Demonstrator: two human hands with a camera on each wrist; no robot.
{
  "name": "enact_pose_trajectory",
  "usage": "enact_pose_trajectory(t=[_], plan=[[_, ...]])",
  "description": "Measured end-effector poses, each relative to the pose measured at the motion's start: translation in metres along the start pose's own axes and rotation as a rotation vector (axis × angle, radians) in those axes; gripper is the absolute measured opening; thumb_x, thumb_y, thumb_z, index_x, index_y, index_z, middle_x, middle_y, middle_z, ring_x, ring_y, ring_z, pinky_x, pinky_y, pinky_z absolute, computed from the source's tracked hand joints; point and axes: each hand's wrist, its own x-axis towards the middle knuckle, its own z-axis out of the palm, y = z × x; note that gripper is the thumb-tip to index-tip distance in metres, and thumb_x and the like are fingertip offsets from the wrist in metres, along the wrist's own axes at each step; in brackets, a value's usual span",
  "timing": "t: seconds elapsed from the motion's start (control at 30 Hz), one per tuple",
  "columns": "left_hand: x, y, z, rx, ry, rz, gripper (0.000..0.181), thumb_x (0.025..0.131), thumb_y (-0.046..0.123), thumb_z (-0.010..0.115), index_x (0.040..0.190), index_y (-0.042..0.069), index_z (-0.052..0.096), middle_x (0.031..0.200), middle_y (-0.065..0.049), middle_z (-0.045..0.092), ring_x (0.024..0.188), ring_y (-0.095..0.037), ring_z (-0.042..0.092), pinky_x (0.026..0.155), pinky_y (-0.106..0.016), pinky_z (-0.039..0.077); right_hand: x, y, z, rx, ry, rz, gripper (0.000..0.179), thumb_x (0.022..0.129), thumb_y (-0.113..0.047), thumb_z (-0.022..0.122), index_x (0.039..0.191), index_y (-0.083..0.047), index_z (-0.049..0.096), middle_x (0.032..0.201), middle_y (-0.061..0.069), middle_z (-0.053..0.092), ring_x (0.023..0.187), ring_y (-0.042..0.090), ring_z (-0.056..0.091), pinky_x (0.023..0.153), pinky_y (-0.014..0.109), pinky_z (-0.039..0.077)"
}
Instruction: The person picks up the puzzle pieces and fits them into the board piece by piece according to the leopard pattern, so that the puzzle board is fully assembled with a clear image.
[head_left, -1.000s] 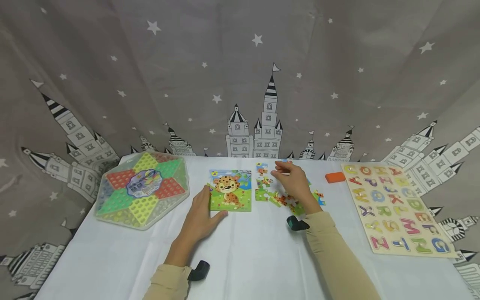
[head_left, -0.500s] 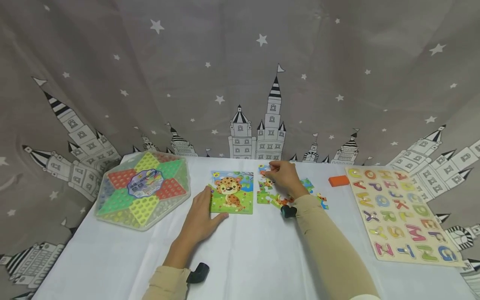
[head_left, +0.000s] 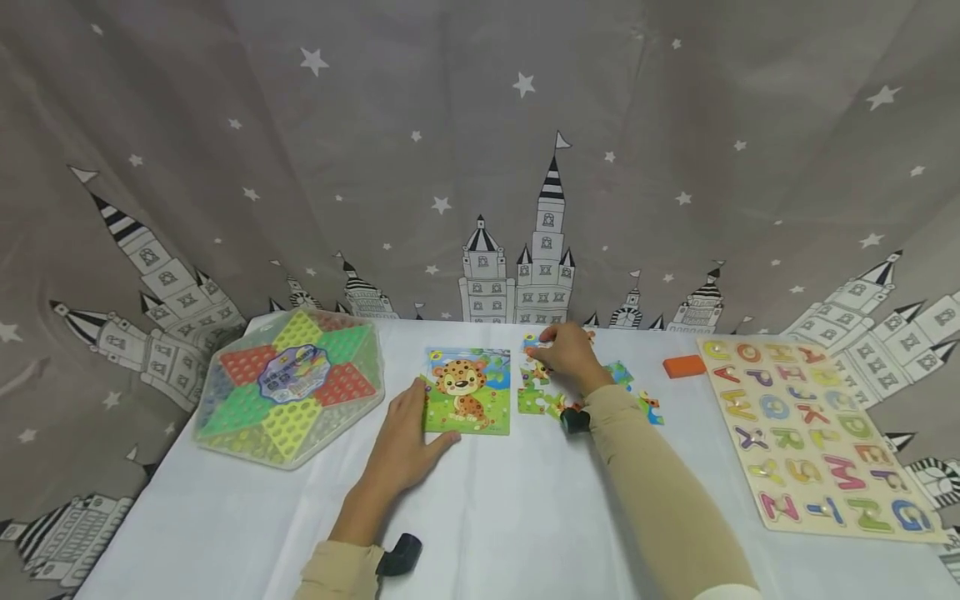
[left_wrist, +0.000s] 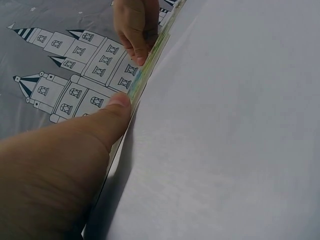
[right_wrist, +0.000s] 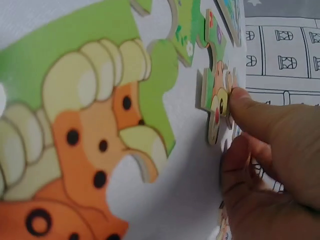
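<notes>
My left hand [head_left: 401, 437] lies along the left side of a square leopard picture board [head_left: 471, 392], fingers at its edge and thumb reaching out near the lower edge. In the left wrist view, the left thumb [left_wrist: 117, 105] is close by, and the right hand [left_wrist: 137, 27] appears farther off. Over the loose jigsaw pieces, my right hand [head_left: 572, 358] bends its thumb and finger together at a jigsaw piece [right_wrist: 230, 82]. Beside that piece is a cartoon-face jigsaw piece [right_wrist: 216, 102]. A large orange-and-green piece [right_wrist: 90, 125] fills the near side there. The palm hides some pieces.
A hexagonal star-patterned board-game box [head_left: 288, 387] lies at the left. At the right are an orange block [head_left: 684, 367] and a wooden alphabet board [head_left: 821, 437]. A grey castle-print curtain [head_left: 375, 167] rises behind the white-covered table [head_left: 517, 517].
My right hand has come down and left from above the pieces to the piece at upper left. My left hand keeps its place at the board; the view shifts slightly.
</notes>
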Motion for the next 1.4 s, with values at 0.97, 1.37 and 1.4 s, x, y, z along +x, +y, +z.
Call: enact_pose_trajectory(t=[0.97, 1.37, 1.4], plan=[[0.002, 0.0, 0.005, 0.084, 0.003, 0.038, 0.103, 0.092, 0.047, 0.073, 0.16, -0.006, 0.017, 0.167, -0.024, 0.023, 0.154, -0.043, 0.024, 0.125, -0.056, 0.028, -0.01, -0.057, 0.039, 0.253, -0.188, -0.126, 0.026, 0.099, -0.026, 0.068, 0.121, -0.011, 0.069, 0.108, 0.006, 0.073, 0.089, 0.015, 0.071, 0.082, 0.03, 0.058], [0.004, -0.001, 0.005, 0.106, 0.007, 0.049, 0.099, 0.093, 0.046, 0.072, 0.159, -0.007, 0.02, 0.167, -0.024, 0.024, 0.153, -0.042, 0.026, 0.126, -0.054, 0.028, -0.017, -0.077, 0.071, 0.029, -0.129, -0.25, 0.031, 0.089, -0.018, 0.079, 0.119, -0.01, 0.074, 0.107, 0.006, 0.066, 0.094, 0.016, 0.061, 0.085, 0.03, 0.055], [0.004, -0.001, 0.005, 0.107, 0.008, 0.049, 0.099, 0.093, 0.046, 0.071, 0.159, -0.006, 0.02, 0.167, -0.024, 0.024, 0.153, -0.042, 0.026, 0.126, -0.054, 0.028, -0.017, -0.08, 0.072, 0.033, -0.124, -0.245, 0.03, 0.09, -0.017, 0.078, 0.119, -0.01, 0.074, 0.108, 0.006, 0.066, 0.095, 0.016, 0.06, 0.085, 0.03, 0.055]])
